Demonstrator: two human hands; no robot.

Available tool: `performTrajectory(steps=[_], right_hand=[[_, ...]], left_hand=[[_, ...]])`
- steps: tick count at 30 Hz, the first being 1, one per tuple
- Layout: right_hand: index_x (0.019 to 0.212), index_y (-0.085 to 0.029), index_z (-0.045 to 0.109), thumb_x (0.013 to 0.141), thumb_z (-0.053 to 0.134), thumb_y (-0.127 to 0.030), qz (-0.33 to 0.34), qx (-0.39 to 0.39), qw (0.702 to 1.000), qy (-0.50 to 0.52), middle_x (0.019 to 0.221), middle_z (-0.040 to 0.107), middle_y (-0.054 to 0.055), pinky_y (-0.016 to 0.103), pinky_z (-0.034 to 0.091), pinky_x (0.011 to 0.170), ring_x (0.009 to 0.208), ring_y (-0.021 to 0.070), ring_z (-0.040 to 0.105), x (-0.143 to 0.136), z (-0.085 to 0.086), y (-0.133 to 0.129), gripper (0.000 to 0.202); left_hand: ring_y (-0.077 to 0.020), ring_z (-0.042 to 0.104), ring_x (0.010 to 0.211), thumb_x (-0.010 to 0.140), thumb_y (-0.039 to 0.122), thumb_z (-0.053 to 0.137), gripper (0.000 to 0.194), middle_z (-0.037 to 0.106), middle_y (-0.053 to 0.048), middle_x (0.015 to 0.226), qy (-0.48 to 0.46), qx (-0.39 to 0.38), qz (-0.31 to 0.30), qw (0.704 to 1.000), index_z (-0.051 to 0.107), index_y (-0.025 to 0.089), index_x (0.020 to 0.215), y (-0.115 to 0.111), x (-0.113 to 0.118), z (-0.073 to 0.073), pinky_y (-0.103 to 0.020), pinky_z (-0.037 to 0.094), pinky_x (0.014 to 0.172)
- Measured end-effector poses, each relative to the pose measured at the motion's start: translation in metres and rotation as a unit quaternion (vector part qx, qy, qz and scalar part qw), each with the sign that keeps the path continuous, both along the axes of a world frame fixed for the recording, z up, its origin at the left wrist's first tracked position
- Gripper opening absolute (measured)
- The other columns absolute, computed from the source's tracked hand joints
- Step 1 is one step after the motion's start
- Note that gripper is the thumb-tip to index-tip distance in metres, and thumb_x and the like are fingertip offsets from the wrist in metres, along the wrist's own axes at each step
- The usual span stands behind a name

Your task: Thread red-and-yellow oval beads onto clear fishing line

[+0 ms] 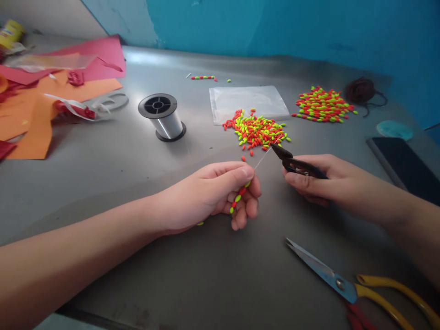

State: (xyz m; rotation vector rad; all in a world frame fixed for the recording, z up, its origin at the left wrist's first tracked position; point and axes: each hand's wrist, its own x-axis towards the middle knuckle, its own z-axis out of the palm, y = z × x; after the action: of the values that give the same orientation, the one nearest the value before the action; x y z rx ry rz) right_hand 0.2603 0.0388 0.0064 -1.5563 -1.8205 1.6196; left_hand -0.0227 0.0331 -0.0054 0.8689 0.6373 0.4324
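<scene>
Between thumb and forefinger, my left hand (220, 192) pinches a short string of beads (238, 198), alternating red and yellow-green, which hangs down over the curled fingers. A thin clear line (263, 158) runs from that pinch up to the right. My right hand (319, 178) is closed round the handles of dark pliers (287, 158), whose jaws meet the line's upper end. Whether the jaws grip it or only touch it, I cannot tell. Just beyond the jaws lies a loose pile of red and yellow-green beads (259, 130).
A spool of clear line (168, 126) stands left of a plastic bag (249, 101). Another bead pile (323, 104), dark cord (360, 89) and a phone (404, 165) lie right. Yellow-handled scissors (330, 272) lie in front. Orange paper (37, 137) covers the left side.
</scene>
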Motion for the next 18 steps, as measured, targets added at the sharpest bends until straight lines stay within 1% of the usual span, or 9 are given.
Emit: performTrajectory(steps=[5, 8, 10, 12, 14, 15, 16, 17, 18], right_hand=[[0.081, -0.025, 0.058, 0.094, 0.074, -0.066, -0.009, 0.005, 1.0, -0.004, 0.065, 0.046, -0.004, 0.028, 0.029, 0.048, 0.057, 0.0137, 0.04, 0.001, -0.003, 0.0, 0.047], [0.081, -0.025, 0.056, 0.094, 0.073, -0.068, -0.006, 0.009, 1.0, -0.004, 0.064, 0.046, -0.004, 0.029, 0.029, 0.047, 0.056, 0.0139, 0.041, 0.0, -0.003, 0.001, 0.048], [0.08, -0.025, 0.055, 0.093, 0.073, -0.069, -0.005, 0.013, 1.0, -0.016, 0.063, 0.046, -0.004, 0.029, 0.029, 0.048, 0.056, 0.0136, 0.041, -0.001, -0.003, 0.001, 0.05], [0.08, -0.025, 0.054, 0.093, 0.072, -0.072, -0.004, 0.015, 0.999, -0.032, 0.063, 0.046, -0.004, 0.03, 0.028, 0.048, 0.056, 0.0135, 0.04, -0.002, -0.002, 0.001, 0.052], [0.082, -0.025, 0.054, 0.093, 0.069, -0.075, -0.002, 0.015, 0.999, -0.042, 0.063, 0.046, -0.004, 0.03, 0.027, 0.048, 0.056, 0.0135, 0.04, -0.002, -0.001, 0.001, 0.054], [0.083, -0.025, 0.054, 0.094, 0.068, -0.076, -0.002, 0.013, 0.999, -0.045, 0.063, 0.046, -0.005, 0.03, 0.027, 0.048, 0.056, 0.0135, 0.039, -0.002, 0.0, 0.001, 0.054], [0.084, -0.025, 0.054, 0.094, 0.066, -0.077, -0.003, 0.012, 0.999, -0.048, 0.063, 0.045, -0.005, 0.031, 0.027, 0.049, 0.056, 0.0135, 0.039, -0.002, 0.0, 0.0, 0.055], [0.084, -0.025, 0.054, 0.095, 0.066, -0.077, -0.004, 0.012, 0.999, -0.049, 0.064, 0.045, -0.005, 0.031, 0.027, 0.049, 0.056, 0.0135, 0.039, -0.002, 0.0, 0.0, 0.055], [0.084, -0.025, 0.054, 0.095, 0.066, -0.077, -0.006, 0.011, 0.999, -0.051, 0.064, 0.045, -0.005, 0.031, 0.027, 0.049, 0.057, 0.0135, 0.04, -0.001, 0.001, -0.001, 0.054]], left_hand=[[-0.0104, 0.064, 0.06, 0.111, 0.044, 0.054, 0.036, 0.072, -0.006, 0.078, 0.013, -0.009, 0.008, 1.0, 0.066, 0.015, 0.094, -0.001, 0.002, 0.002, -0.022, 0.054, 0.063], [-0.0129, 0.068, 0.069, 0.11, 0.044, 0.057, 0.032, 0.074, -0.006, 0.087, 0.027, 0.005, 0.039, 0.999, 0.067, 0.015, 0.102, -0.003, 0.002, 0.005, -0.025, 0.057, 0.069], [-0.0163, 0.073, 0.085, 0.109, 0.044, 0.059, 0.03, 0.076, -0.008, 0.103, 0.063, 0.072, 0.069, 0.993, 0.068, 0.015, 0.112, -0.004, 0.0, 0.007, -0.028, 0.06, 0.08], [-0.0196, 0.073, 0.107, 0.11, 0.041, 0.058, 0.029, 0.075, -0.009, 0.121, 0.123, 0.197, 0.09, 0.968, 0.067, 0.017, 0.124, -0.004, -0.003, 0.012, -0.03, 0.059, 0.093], [-0.0219, 0.069, 0.122, 0.11, 0.035, 0.057, 0.027, 0.072, -0.009, 0.133, 0.198, 0.36, 0.1, 0.906, 0.066, 0.02, 0.131, -0.003, -0.007, 0.019, -0.031, 0.057, 0.097], [-0.0227, 0.068, 0.123, 0.108, 0.03, 0.057, 0.026, 0.072, -0.009, 0.134, 0.235, 0.446, 0.099, 0.858, 0.067, 0.021, 0.131, -0.001, -0.01, 0.025, -0.031, 0.057, 0.093], [-0.0244, 0.067, 0.123, 0.105, 0.025, 0.057, 0.025, 0.071, -0.01, 0.134, 0.271, 0.532, 0.089, 0.798, 0.068, 0.021, 0.128, 0.001, -0.013, 0.031, -0.032, 0.056, 0.089], [-0.0254, 0.068, 0.116, 0.101, 0.023, 0.06, 0.021, 0.072, -0.01, 0.129, 0.288, 0.609, 0.084, 0.734, 0.071, 0.02, 0.119, 0.002, -0.017, 0.038, -0.032, 0.055, 0.083], [-0.024, 0.07, 0.104, 0.098, 0.021, 0.061, 0.019, 0.074, -0.008, 0.118, 0.317, 0.644, 0.058, 0.694, 0.072, 0.022, 0.114, 0.002, -0.022, 0.044, -0.033, 0.054, 0.079]])
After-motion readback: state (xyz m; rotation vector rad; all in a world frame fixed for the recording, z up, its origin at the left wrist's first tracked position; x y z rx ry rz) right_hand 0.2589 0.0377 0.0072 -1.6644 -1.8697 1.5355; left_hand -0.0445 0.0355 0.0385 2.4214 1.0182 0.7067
